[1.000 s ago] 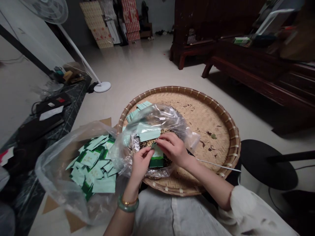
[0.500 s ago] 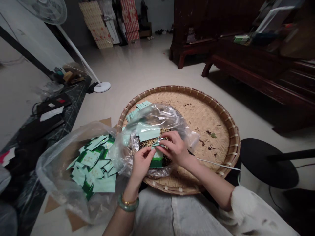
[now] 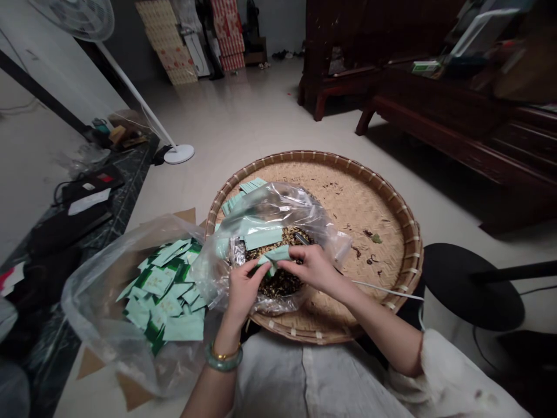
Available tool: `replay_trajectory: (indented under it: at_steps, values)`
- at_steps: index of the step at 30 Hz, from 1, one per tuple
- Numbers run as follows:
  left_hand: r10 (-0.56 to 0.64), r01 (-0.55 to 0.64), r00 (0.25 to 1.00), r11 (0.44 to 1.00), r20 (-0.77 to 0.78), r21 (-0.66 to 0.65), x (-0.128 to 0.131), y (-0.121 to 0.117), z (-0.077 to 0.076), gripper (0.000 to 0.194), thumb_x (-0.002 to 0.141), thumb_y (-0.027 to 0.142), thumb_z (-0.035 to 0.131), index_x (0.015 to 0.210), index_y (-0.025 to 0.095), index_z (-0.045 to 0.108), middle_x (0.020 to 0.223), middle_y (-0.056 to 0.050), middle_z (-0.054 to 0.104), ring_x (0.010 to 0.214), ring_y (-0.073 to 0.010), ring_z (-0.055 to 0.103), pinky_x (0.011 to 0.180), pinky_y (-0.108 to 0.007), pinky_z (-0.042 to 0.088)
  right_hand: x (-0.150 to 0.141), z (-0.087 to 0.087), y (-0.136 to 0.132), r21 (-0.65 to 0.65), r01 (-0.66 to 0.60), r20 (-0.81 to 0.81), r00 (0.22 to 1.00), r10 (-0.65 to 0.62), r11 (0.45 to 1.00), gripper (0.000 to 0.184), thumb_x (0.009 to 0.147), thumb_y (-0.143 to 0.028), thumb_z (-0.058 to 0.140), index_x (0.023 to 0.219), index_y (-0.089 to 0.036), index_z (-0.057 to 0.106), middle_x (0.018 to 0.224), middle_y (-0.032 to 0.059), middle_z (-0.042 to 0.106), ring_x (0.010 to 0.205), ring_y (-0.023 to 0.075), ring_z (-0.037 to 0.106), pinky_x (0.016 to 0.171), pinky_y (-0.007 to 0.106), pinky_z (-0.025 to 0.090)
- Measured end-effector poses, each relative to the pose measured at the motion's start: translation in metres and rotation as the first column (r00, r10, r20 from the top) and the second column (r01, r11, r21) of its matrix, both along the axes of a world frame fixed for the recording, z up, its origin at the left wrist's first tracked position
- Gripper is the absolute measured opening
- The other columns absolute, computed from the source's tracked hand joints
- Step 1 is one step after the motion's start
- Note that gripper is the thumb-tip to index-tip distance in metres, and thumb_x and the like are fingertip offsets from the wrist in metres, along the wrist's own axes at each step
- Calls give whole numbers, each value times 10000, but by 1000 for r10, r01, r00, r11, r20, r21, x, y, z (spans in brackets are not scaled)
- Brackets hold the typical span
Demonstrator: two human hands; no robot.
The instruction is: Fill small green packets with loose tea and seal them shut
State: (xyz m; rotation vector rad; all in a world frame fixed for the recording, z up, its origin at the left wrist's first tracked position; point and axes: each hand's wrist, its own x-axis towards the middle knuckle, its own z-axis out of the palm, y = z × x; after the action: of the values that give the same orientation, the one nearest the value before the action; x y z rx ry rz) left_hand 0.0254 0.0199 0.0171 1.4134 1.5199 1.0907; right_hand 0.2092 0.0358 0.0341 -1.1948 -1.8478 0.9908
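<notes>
My left hand [image 3: 244,290] and my right hand [image 3: 314,267] pinch a small light-green packet [image 3: 278,253] between thumbs and fingers. The packet is tilted and looks bent or creased between the hands. Beneath it lies a loose dark and tan dry mix [image 3: 278,287] inside an open clear plastic bag [image 3: 278,197]. A small shiny metal thing [image 3: 301,238] rests on the mix by my right fingers; its kind I cannot make out. Other flat light-green packets [image 3: 263,238] lie at the far side of the mix.
The bag sits in a round woven bamboo tray [image 3: 369,197] with leaf scraps. Left of it, a big plastic bag [image 3: 108,278] holds several green packets [image 3: 169,290]. A white standing fan [image 3: 179,153], a round black base [image 3: 472,287] and dark wooden furniture [image 3: 452,128] surround it.
The packet has risen from upright over the mix and turned to a slant, its green front now mostly hidden. The shiny metal thing now lies apart from my right fingers.
</notes>
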Motion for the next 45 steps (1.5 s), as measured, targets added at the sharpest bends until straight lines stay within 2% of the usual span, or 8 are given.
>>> replay_trajectory:
  at_steps: [4, 13, 19, 23, 33, 39, 42, 45]
  values:
    - [5, 13, 984, 995, 180, -98, -5, 1, -5, 343, 707, 377, 681, 961, 149, 719, 828, -50, 730, 676, -169, 659, 615, -288, 574, 5, -8, 3, -70, 62, -82, 994, -68, 996, 190, 842, -303, 575, 713, -166, 602, 629, -23, 577, 585, 113, 515, 531, 220, 414]
    - [-125, 167, 945, 979, 301, -118, -11, 1, -7, 420, 773, 424, 628, 1087, 148, 659, 1014, -89, 696, 816, -200, 669, 679, -331, 594, 1, -9, 3, -443, -287, -452, 890, 65, 849, 419, 804, -535, 580, 919, -146, 686, 862, 45, 691, 737, 152, 628, 682, 320, 571]
    - [68, 30, 960, 940, -273, 341, -8, -6, -2, 433, 850, 308, 565, 1254, 152, 545, 1254, -142, 597, 1162, -282, 518, 985, -457, 433, 3, -14, 5, -300, -175, -217, 970, 111, 938, 395, 918, -477, 429, 895, -165, 671, 889, 40, 685, 849, 182, 614, 808, 364, 512]
    - [2, 376, 761, 813, -648, 444, 3, -11, 1, 570, 792, 226, 649, 1332, 178, 474, 1365, -141, 518, 1163, -309, 450, 1001, -508, 388, -7, -18, 4, -238, -154, -116, 985, 130, 959, 381, 947, -410, 365, 823, -163, 626, 836, 36, 661, 803, 175, 582, 790, 347, 483]
    - [-61, 370, 819, 816, -571, 444, 1, -8, -16, 475, 781, 93, 582, 1239, 204, 528, 1168, -91, 640, 1054, -255, 535, 921, -456, 469, -13, -4, 2, -247, -170, -148, 980, 136, 954, 365, 905, -394, 411, 628, -171, 495, 609, -29, 504, 604, 122, 485, 617, 258, 410]
    - [42, 181, 901, 869, -433, 461, -4, -7, -8, 330, 752, 146, 621, 1077, 200, 608, 1024, -67, 676, 972, -227, 595, 862, -406, 500, -4, 0, 2, -258, -1, -399, 911, -106, 966, 315, 926, -400, 405, 937, -165, 616, 821, 62, 685, 802, 177, 652, 727, 324, 510]
    - [94, 79, 927, 897, -362, 434, -10, -6, -9, 342, 743, 180, 634, 1083, 188, 603, 1026, -70, 658, 957, -215, 614, 848, -369, 510, 0, -11, 1, -110, 85, -104, 990, -97, 990, 212, 914, -249, 431, 957, -170, 623, 873, 82, 697, 820, 197, 658, 733, 348, 511]
    - [135, -10, 950, 915, -282, 403, -16, -6, -18, 420, 709, 216, 666, 1121, 179, 591, 1053, -77, 640, 953, -214, 628, 836, -345, 526, -2, -23, -1, 15, -92, 288, 954, 84, 996, 204, 845, -71, 462, 928, -159, 626, 904, 94, 690, 860, 208, 641, 788, 349, 487]
